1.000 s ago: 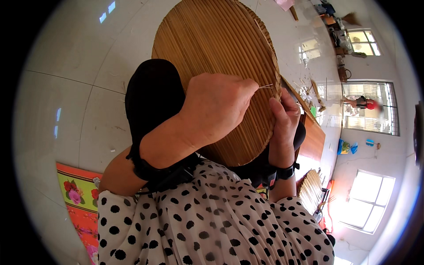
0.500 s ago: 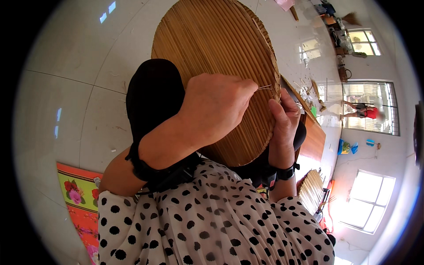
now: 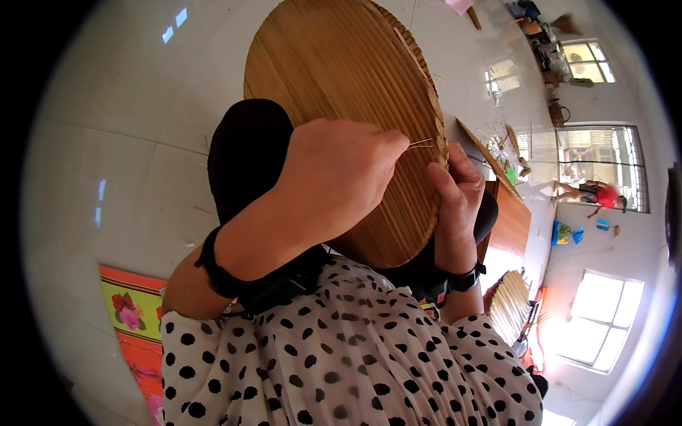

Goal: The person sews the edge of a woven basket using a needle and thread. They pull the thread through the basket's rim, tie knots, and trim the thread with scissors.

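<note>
A large round brown panel of narrow ribbed strips, perhaps bamboo or reed, (image 3: 341, 64) stands tilted on my lap, its braided rim on the right. My left hand (image 3: 341, 174) crosses in front of it, fingers pinched on thin pale strands (image 3: 420, 143) that run to the rim. At that same edge my right hand (image 3: 458, 195) grips the panel, thumb on the near face and fingers behind, partly hidden. One loose thin strand (image 3: 439, 78) sticks out beyond the rim higher up.
My black-clad knee (image 3: 249, 156) is beside the panel. A brown wooden board (image 3: 508, 220) and a ribbed fan-shaped piece (image 3: 508, 305) lie to the right. Scraps (image 3: 508, 153) litter the tiled floor. A flowered mat (image 3: 131, 312) is at left; a person in red (image 3: 604, 195) is far off.
My left hand has drawn slightly left with the strands, away from the rim. The panel has turned a little, and the room has shifted slightly in view.
</note>
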Available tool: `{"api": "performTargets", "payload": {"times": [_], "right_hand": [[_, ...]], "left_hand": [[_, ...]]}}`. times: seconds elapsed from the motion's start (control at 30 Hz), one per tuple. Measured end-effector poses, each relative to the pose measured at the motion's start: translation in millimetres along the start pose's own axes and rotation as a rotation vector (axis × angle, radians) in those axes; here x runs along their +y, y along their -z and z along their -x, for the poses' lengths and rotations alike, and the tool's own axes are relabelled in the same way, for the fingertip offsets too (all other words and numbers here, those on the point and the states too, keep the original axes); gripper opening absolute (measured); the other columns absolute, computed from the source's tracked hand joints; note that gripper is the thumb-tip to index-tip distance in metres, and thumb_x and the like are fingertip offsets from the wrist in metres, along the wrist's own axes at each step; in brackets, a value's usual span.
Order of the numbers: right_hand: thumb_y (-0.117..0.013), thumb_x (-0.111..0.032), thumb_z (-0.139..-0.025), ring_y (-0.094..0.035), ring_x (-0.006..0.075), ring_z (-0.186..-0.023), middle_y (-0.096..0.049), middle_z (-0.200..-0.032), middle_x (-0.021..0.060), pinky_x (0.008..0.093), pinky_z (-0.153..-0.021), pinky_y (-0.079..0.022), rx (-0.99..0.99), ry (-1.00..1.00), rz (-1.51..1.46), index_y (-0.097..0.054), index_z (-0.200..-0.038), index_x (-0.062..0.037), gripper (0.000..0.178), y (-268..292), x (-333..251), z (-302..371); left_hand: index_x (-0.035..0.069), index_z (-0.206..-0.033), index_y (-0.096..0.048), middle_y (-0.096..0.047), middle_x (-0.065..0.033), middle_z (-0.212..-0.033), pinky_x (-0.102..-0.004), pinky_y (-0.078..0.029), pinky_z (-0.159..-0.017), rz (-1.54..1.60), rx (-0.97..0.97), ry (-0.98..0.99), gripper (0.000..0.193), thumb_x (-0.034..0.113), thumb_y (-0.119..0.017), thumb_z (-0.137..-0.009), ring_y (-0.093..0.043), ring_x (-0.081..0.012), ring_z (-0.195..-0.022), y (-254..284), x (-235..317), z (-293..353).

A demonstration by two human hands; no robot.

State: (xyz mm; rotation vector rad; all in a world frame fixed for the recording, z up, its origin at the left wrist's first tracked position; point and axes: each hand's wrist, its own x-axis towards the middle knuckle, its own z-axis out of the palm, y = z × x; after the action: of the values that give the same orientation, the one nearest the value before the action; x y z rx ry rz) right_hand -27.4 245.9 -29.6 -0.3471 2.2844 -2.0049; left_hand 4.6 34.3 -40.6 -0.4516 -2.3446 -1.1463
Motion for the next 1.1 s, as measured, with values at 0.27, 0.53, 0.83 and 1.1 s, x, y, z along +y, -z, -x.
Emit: {"api": "performTargets", "payload": {"times": [0.27,0.53,0.83,1.1], "right_hand": [[-0.077,0.003,-0.074,-0.06,0.0092,-0.085,-0.063,-0.105,0.0072,0.0231,-0.075,-0.05,-0.147,0.109,0.066,-0.069,-0.114,0.0024,0.041,-24,-28,15],[-0.079,-0.001,-0.072,-0.061,0.0143,-0.082,-0.063,-0.105,0.0115,0.0255,-0.074,-0.051,-0.452,0.23,-0.113,-0.067,-0.121,-0.0009,0.051,-34,-26,11],[-0.087,-0.01,-0.071,-0.062,0.012,-0.081,-0.06,-0.106,0.0089,0.0241,-0.069,-0.056,-0.692,0.152,-0.324,-0.066,-0.121,-0.0012,0.055,-35,-12,23],[-0.086,-0.011,-0.072,-0.063,0.0152,-0.08,-0.06,-0.104,0.0103,0.0257,-0.068,-0.055,-0.75,0.208,-0.349,-0.066,-0.122,-0.0023,0.054,-52,-10,24]], "left_hand": [[0.004,-0.096,-0.071,-0.063,-0.0086,-0.066,-0.0304,-0.043,-0.048,-0.071,-0.223,0.029,0.02,-0.005,-0.067,-0.078,-0.058,-0.0234,-0.053,72,33,-7],[0.005,-0.101,-0.072,-0.054,-0.0053,-0.058,-0.0283,-0.036,-0.043,-0.154,-0.327,0.215,0.024,-0.004,-0.069,-0.078,-0.052,-0.0185,-0.046,116,62,7],[0.005,-0.1,-0.074,-0.052,-0.0053,-0.055,-0.0264,-0.035,-0.043,-0.259,-0.448,0.42,0.024,-0.004,-0.069,-0.079,-0.05,-0.0155,-0.044,130,93,33],[0.003,-0.099,-0.074,-0.045,-0.003,-0.052,-0.0254,-0.028,-0.045,-0.293,-0.395,0.555,0.03,-0.011,-0.067,-0.073,-0.041,-0.0118,-0.044,139,110,38]]}}
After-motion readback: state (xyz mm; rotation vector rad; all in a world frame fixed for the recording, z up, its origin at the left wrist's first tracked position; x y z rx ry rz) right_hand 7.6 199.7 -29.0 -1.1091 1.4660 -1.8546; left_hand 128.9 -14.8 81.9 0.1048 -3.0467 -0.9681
